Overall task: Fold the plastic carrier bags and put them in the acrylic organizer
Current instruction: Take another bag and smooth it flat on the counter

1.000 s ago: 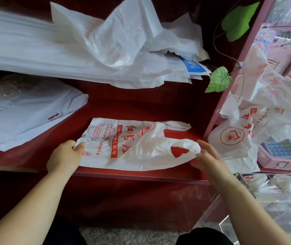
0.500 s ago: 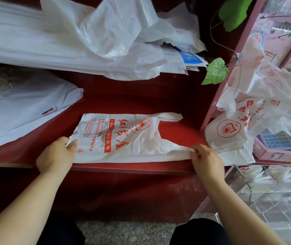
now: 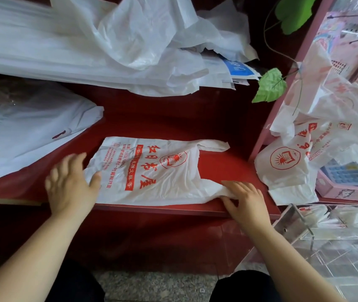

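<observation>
A white carrier bag (image 3: 152, 171) with red print lies spread flat on the red shelf (image 3: 195, 118), its handles pointing right. My left hand (image 3: 71, 184) lies flat with spread fingers on the bag's bottom left edge. My right hand (image 3: 244, 197) rests flat on the near handle at the shelf's front edge. The clear acrylic organizer (image 3: 326, 240) stands at the lower right and holds folded white bags. Further loose printed bags (image 3: 304, 153) are heaped at the right.
A big pile of white plastic sheets and bags (image 3: 108, 44) fills the back of the shelf. A stack of white bags (image 3: 27, 129) sits at the left. Green leaves (image 3: 270, 86) hang by the pink frame (image 3: 282, 101). A pink calculator box (image 3: 345, 179) sits at the right.
Both hands have let go of their pinches and now lie flat on the bag. The bag has been pulled taut and smoothed; its near handle lies flat.
</observation>
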Demonstrator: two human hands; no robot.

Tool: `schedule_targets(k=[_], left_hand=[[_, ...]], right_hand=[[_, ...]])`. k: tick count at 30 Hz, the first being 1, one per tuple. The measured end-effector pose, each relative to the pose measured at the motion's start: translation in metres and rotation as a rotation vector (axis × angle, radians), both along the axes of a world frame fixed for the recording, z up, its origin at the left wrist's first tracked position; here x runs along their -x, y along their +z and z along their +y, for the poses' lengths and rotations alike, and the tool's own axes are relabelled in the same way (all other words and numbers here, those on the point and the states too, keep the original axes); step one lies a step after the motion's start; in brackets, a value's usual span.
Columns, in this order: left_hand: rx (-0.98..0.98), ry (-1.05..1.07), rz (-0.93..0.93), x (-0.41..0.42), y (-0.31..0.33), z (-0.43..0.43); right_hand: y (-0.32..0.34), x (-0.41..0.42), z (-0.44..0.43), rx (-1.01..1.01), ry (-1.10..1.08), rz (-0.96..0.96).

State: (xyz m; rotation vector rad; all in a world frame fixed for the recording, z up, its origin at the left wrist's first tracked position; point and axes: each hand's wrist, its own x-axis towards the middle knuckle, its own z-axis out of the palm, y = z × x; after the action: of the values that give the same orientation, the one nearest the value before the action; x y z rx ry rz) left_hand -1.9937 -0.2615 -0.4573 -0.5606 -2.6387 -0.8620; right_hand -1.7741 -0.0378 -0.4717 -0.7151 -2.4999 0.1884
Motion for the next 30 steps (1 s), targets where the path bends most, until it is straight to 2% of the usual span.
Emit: schedule_targets(k=[2, 4, 6, 9, 11, 15, 17, 18, 20, 23, 27, 30], left_hand=[[0.114, -0.211, 0.09, -0.013, -0.004, 0.012], [0.318, -0.348, -0.039, -0.021, -0.01, 0.026], [0.491, -0.372, -0.153, -0.019, -0.013, 0.034], [0.597, -0.402, -0.224, -0.014, -0.011, 0.035], [0.62, -0.401, -0.247, -0.013, -0.008, 0.034], [0.623, -0.383, -0.224, -0.017, -0.008, 0.036], [0.622, -0.38, -0.223, -0.016, -0.008, 0.035], [0.623, -0.38, -0.225, -0.016, -0.008, 0.035], [0.633, -0.38, -0.229, -0.018, -0.007, 0.035], [0.638, -0.373, -0.237, -0.019, -0.006, 0.034], [0.65, -0.364, -0.237, -0.019, -0.006, 0.032], [0.653, -0.368, -0.242, -0.019, -0.006, 0.032]], right_hand=[[-0.006, 0.002, -0.001, -0.094, 0.024, 0.024], [-0.007, 0.001, 0.003, -0.148, 0.04, -0.039], [-0.002, -0.007, 0.01, -0.149, 0.047, -0.13], [0.001, -0.026, 0.031, -0.124, 0.095, -0.185], [0.007, -0.038, 0.039, -0.013, 0.035, -0.13], [0.014, -0.045, 0.031, 0.201, -0.277, 0.041], [0.015, -0.031, 0.003, 0.076, -0.213, 0.102], [0.012, -0.02, -0.014, 0.018, -0.138, 0.074], [0.002, 0.007, -0.047, -0.082, 0.006, -0.102], [-0.01, 0.034, -0.083, -0.098, 0.091, -0.324], [-0.017, 0.024, -0.063, -0.028, -0.008, -0.434], [-0.006, -0.004, -0.031, -0.056, -0.122, -0.451]])
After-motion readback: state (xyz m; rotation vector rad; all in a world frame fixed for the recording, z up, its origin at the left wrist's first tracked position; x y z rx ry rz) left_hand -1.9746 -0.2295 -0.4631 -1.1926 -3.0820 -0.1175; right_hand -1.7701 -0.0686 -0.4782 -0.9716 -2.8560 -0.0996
